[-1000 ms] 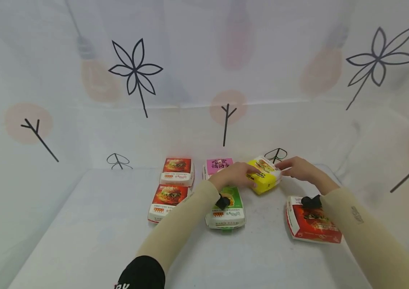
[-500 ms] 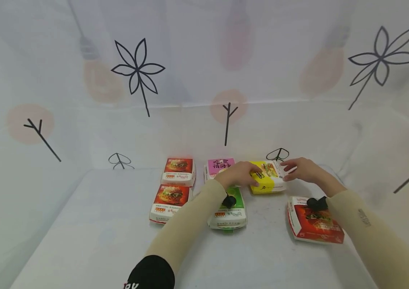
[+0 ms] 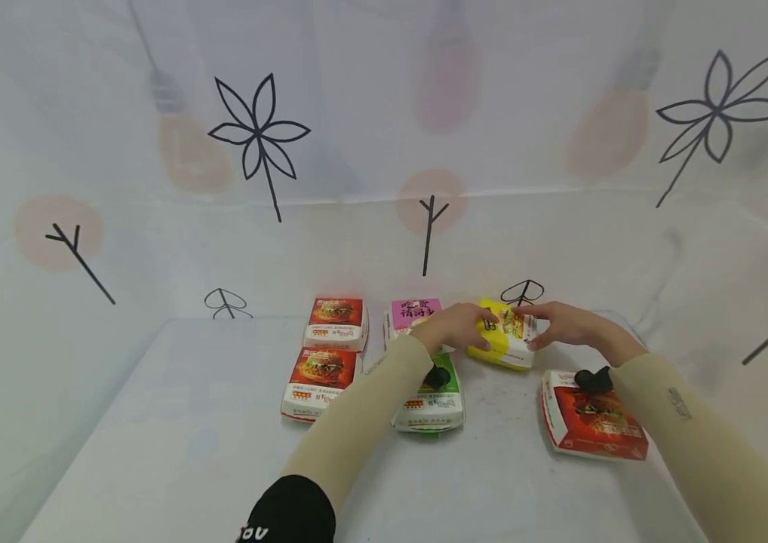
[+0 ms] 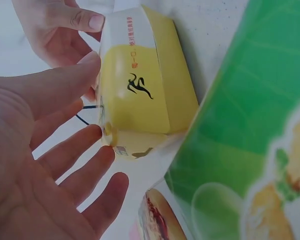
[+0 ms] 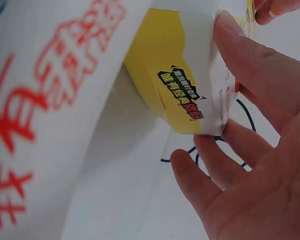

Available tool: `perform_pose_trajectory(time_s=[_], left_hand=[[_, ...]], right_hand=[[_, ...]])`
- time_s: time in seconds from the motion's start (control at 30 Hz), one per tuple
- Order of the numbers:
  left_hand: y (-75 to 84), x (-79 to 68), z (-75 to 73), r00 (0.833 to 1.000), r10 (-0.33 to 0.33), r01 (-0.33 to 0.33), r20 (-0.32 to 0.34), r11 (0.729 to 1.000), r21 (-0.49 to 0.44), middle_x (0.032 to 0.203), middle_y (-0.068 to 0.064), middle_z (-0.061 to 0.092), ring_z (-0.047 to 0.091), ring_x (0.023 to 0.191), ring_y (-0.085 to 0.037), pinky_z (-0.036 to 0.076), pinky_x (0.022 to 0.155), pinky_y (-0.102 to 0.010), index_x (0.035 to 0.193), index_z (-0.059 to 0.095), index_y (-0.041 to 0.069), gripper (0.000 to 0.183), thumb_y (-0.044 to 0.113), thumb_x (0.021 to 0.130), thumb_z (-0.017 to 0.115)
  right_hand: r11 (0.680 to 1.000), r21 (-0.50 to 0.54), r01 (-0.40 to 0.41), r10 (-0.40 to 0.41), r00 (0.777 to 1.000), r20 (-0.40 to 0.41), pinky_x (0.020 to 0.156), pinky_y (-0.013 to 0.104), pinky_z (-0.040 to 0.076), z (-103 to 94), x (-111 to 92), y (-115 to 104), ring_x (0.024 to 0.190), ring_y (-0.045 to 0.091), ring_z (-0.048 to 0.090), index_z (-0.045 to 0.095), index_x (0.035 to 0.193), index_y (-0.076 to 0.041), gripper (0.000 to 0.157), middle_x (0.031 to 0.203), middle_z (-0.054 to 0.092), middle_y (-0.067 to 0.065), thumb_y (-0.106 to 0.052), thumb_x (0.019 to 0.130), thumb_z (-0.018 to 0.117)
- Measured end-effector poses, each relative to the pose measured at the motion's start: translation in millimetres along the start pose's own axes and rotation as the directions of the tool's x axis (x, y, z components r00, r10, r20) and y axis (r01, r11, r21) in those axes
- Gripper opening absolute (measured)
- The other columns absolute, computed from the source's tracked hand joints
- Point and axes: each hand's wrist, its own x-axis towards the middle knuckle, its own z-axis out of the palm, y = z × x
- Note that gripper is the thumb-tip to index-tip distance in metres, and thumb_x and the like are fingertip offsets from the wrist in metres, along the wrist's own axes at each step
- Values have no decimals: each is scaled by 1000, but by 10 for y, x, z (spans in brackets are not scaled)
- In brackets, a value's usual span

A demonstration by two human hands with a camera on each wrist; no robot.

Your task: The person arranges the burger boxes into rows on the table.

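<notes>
A yellow and white cardboard burger box (image 3: 509, 343) lies at the back of the table, turned slightly, between the two hands. My left hand (image 3: 459, 328) holds its left end, thumb on the near side and fingers toward the far side. At the other end, my right hand (image 3: 570, 328) has its thumb against the white corner and the fingers around behind. In the left wrist view, the thumb and fingertips meet the edge of the yellow box (image 4: 140, 95). The right wrist view shows the right thumb on the corner of the same box (image 5: 170, 80).
Two red burger boxes (image 3: 319, 377) stand in a column at left. Beside them, a pink box (image 3: 414, 309) sits behind a green one (image 3: 433, 411), partly covered by the left arm. Another red box (image 3: 601, 422) lies under the right wrist. A patterned cloth backdrop (image 3: 330, 249) rises behind.
The yellow box, tilted at first, was straightened and now sits slightly turned again. My right hand, apart from it half a second ago, has moved left onto its end. Other boxes stayed put.
</notes>
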Motion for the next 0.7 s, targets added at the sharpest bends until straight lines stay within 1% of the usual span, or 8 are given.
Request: perform_pose_trajectory(time_s=[0.13, 0.27, 0.37, 0.5, 0.63, 0.7], left_hand=[[29, -21, -7, 1000, 3, -4, -26, 1000, -28, 147, 8, 50, 45, 134, -14, 38, 110, -37, 140, 58, 31, 51, 31, 91, 74], [94, -86, -39, 998, 35, -36, -50, 999, -11, 138, 13, 58, 50, 127, -10, 42, 104, -34, 136, 62, 30, 45, 35, 92, 72], [152, -155, -56, 999, 44, -44, -22, 999, 9, 133, 15, 60, 51, 126, -10, 43, 103, -34, 136, 63, 30, 44, 36, 92, 71], [198, -219, -39, 1000, 18, -18, 24, 1000, 14, 140, 13, 56, 47, 132, -13, 40, 107, -38, 138, 60, 33, 48, 38, 92, 72], [194, -240, -3, 999, -11, 11, 30, 1000, 10, 144, 10, 53, 45, 133, -15, 39, 108, -40, 139, 59, 34, 50, 39, 91, 72], [184, -242, 7, 999, -19, 19, 29, 1000, -1, 144, 9, 53, 46, 132, -15, 39, 108, -40, 139, 59, 34, 50, 39, 91, 73]], right_hand=[[1000, -24, -16, 16, 1000, 6, 102, 78, 21, 8, -6, -34, 136, 59, 24, 37, 151, 0, 87, 148, 32, 38, -28, 82, 82], [998, -56, -2, 2, 1000, -9, 101, 75, 28, 6, -26, -64, 133, 58, 31, 40, 148, 5, 82, 145, 37, 39, -27, 83, 81], [997, -73, -3, 1, 1000, -21, 100, 71, 35, -1, -46, -83, 129, 57, 39, 43, 145, 6, 77, 142, 42, 38, -22, 84, 80], [996, -81, -22, 20, 999, -29, 96, 67, 41, 3, -64, -110, 124, 55, 45, 44, 145, 5, 73, 139, 45, 38, -18, 85, 79], [996, -91, -25, 21, 999, -48, 94, 65, 44, 31, -88, -153, 118, 50, 50, 47, 143, 5, 68, 136, 48, 37, -16, 86, 76], [996, -87, -33, 28, 998, -49, 89, 59, 50, 36, -106, -163, 111, 46, 54, 48, 142, 6, 64, 135, 49, 38, -15, 87, 75]])
